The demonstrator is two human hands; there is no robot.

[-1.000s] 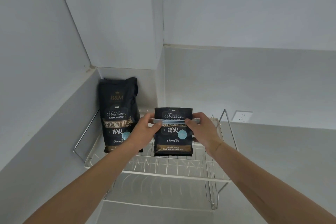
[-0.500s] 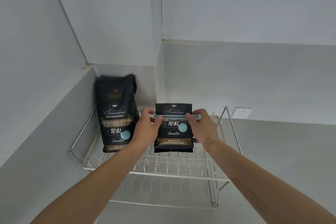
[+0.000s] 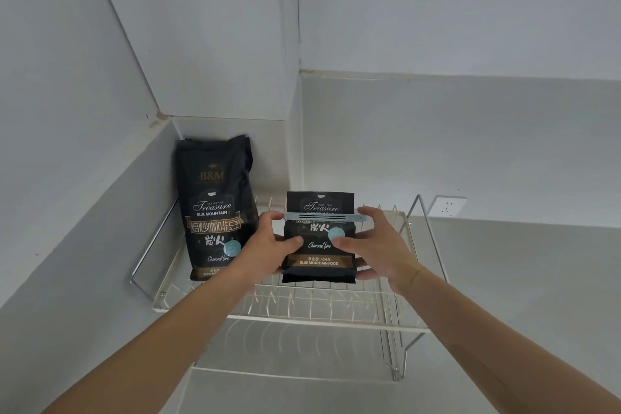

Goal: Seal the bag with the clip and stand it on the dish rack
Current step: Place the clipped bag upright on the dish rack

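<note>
Two bare forearms reach in from the bottom edge, cut off at the frame. They cross over the front rail of the dish rack [image 3: 322,321], a white wire frame whose lower tier shows only dimly behind the arms. On the upper tier stands the folded bag [image 3: 319,245], upright, its base on the wires. The left hand [image 3: 268,245] clasps its left side, thumb on the printed front, other fingers hidden behind. The right hand [image 3: 376,245] clasps the right side the same way, thumb on the front beside the pale round label. Both hands are closed on the bag. The clip [image 3: 325,217] runs level across the folded top, its ends just at the index fingers. To the left, near but apart, a taller bag [image 3: 215,208] stands in the corner, its lower edge partly covered by the left wrist. Further right, a wall socket [image 3: 448,207] sits on the back wall.
</note>
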